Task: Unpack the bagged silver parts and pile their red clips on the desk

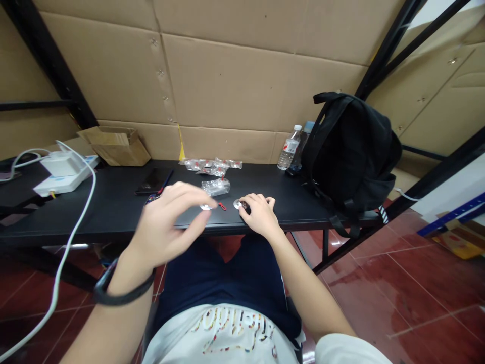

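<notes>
Motion blurs your bare left hand (164,222). Soft indoor light fills your view, glaring faintly off the glossy red floor tiles (364,273); wide-angle distortion stretches the edges.

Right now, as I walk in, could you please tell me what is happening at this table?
The right hand is on a small shiny round piece at the black table; its grip is unclear. The left hand, blurred, is open near another round piece; whether they touch is unclear. A small red item lies between the hands, and clear plastic packets lie farther back.
</notes>
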The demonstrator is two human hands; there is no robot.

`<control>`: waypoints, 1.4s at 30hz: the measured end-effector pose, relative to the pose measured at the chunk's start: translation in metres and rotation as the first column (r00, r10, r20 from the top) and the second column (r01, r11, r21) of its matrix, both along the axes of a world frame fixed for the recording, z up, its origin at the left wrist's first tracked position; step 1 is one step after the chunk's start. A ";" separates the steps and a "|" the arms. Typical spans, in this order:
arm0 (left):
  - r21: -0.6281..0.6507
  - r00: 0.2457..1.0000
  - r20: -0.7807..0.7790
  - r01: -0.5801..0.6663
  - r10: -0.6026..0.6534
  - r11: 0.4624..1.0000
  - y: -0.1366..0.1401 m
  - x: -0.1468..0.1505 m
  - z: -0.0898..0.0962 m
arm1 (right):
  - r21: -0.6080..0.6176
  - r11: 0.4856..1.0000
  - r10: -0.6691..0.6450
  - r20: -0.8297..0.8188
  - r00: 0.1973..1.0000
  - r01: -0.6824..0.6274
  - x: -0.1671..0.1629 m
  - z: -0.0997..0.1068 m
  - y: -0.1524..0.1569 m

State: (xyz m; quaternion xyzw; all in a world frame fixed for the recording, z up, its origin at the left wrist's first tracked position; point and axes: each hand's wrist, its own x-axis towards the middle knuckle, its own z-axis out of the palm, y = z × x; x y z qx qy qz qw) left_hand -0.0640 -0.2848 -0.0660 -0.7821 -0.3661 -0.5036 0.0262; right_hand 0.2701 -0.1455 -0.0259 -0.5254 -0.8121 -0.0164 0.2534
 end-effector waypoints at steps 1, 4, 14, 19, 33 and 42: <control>-0.051 0.993 -0.112 -0.036 0.030 0.998 0.038 0.019 0.024 | -0.002 0.999 -0.033 -0.017 0.999 0.033 -0.001 0.001 0.002; -0.161 0.882 -0.455 -0.213 0.120 0.964 0.118 0.061 0.072 | 0.009 0.998 -0.055 -0.045 0.997 0.055 -0.008 0.013 0.022; -0.202 0.850 -0.481 -0.345 0.214 0.917 0.133 0.065 0.053 | -0.194 0.955 0.276 0.305 0.912 -0.224 -0.056 0.063 0.152; -0.231 0.866 -0.470 -0.304 0.167 0.924 0.143 0.054 0.058 | -0.177 0.979 0.163 0.357 0.920 -0.105 -0.055 0.053 0.152; -0.237 0.959 -0.253 -0.189 0.128 0.953 0.141 0.080 0.061 | -0.169 0.985 0.089 0.394 0.915 -0.023 -0.078 0.054 0.148; -0.355 0.968 0.239 0.012 0.078 0.935 0.150 0.099 0.045 | -0.111 0.993 -0.024 0.214 0.977 0.049 -0.033 0.066 0.133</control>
